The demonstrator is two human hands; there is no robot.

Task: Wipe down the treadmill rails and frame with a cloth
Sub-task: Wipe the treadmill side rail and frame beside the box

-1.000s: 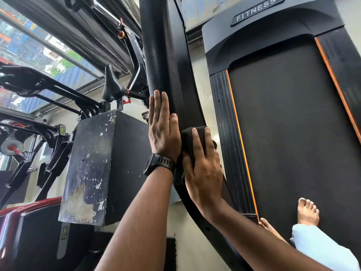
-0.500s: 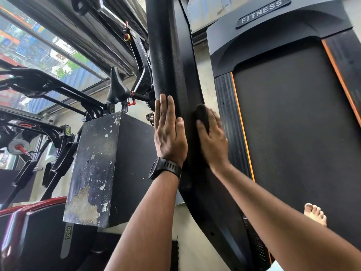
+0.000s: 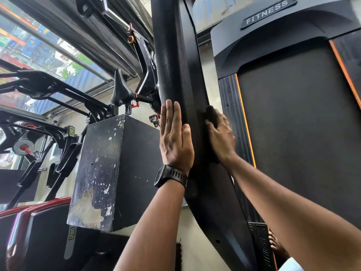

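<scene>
A black treadmill upright runs from the top of the view down past the middle. My left hand, with a black watch on the wrist, lies flat with straight fingers against the padded left side of this frame. My right hand presses a dark cloth against the frame's right edge, fingers curled over the cloth. Only the cloth's upper end shows above the fingers. To the right lie the treadmill belt and its ribbed side rail with an orange stripe.
A worn black box stands left of the frame. Behind it are an exercise bike saddle, black machine arms and a window. A red and black machine fills the bottom left. My bare foot shows at the lower right.
My right hand has slid the cloth up along the frame's right edge, from level with the left wrist to level with the left fingers. The left hand has stayed flat in place.
</scene>
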